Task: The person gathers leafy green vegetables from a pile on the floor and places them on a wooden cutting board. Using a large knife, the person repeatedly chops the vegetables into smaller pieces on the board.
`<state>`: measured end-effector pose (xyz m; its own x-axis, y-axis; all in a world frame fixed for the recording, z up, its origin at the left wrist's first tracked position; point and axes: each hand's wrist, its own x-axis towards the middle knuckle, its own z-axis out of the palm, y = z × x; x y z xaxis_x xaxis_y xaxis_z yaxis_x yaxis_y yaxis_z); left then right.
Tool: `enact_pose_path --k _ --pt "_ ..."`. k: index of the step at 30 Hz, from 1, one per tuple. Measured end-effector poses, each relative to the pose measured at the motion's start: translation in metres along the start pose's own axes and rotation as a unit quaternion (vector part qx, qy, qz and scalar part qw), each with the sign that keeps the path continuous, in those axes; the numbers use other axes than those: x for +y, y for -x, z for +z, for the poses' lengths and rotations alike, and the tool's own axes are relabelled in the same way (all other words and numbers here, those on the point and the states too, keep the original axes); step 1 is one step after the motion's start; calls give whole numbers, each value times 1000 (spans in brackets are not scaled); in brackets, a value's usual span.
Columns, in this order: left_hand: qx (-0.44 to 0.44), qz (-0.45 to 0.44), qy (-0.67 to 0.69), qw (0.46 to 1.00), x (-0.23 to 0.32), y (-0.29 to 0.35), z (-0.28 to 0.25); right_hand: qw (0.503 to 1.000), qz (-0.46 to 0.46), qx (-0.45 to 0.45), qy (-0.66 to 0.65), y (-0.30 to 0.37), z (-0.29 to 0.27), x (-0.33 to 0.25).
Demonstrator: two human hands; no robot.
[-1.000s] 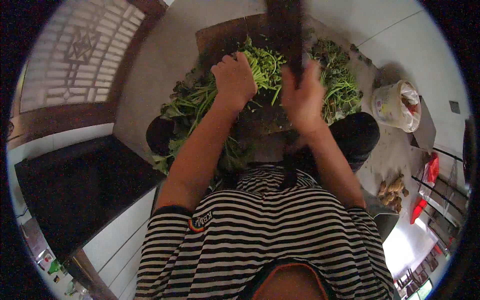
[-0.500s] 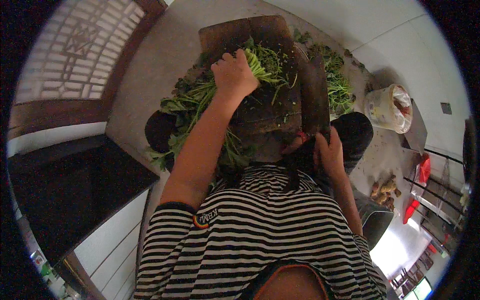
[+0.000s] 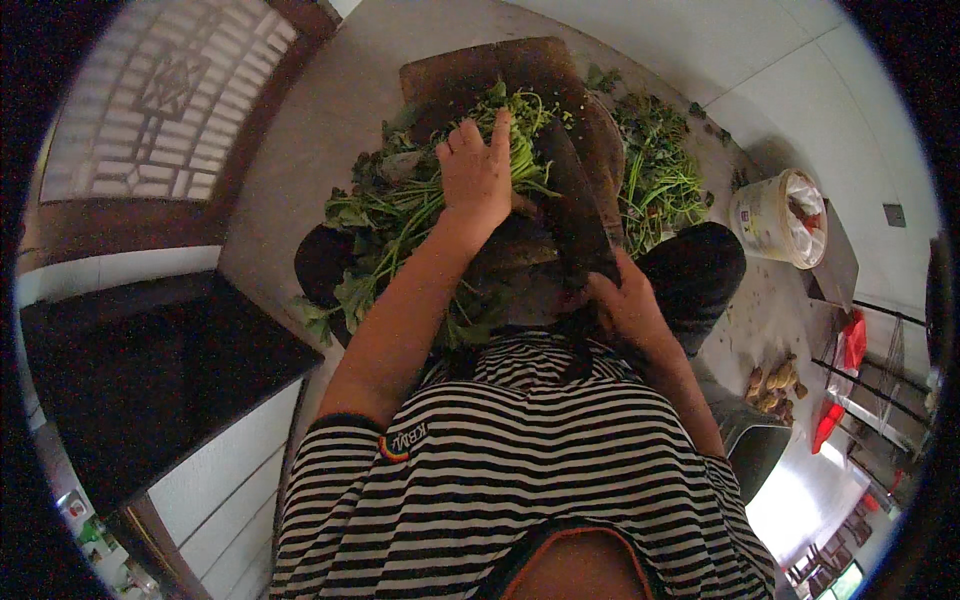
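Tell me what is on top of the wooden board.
Green stalks lie on the wooden board, partly under the left hand, with small green bits near them. What the left hand and the dark knife in the right hand cover there cannot be seen.

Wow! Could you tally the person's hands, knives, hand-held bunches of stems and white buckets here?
Left hand and right hand: 2
Broad-bladed knife: 1
Bunch of green stems: 1
White bucket: 1
Total: 5

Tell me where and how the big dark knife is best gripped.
Probably best: take the knife by its near end, from the person's right, as the right hand does: the long blade points away over the board, beside the greens. The handle itself is mostly hidden.
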<state>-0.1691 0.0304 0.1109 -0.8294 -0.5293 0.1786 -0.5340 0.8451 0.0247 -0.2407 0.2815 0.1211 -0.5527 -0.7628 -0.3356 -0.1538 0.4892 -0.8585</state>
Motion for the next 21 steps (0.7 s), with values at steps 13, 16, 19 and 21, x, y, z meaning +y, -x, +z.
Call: enact_pose_path --k 13,16,19,21 --pt "-63 -46 21 997 -11 -29 -4 934 -217 282 24 -29 -47 -117" --pt "-61 -22 33 997 -11 -32 -4 921 -252 292 60 -73 -4 -75" --pt "-53 -39 14 998 -14 -28 4 961 -168 119 184 -105 19 -40" --pt "-46 -53 -5 998 -17 -31 7 960 -179 166 135 -95 8 -74"
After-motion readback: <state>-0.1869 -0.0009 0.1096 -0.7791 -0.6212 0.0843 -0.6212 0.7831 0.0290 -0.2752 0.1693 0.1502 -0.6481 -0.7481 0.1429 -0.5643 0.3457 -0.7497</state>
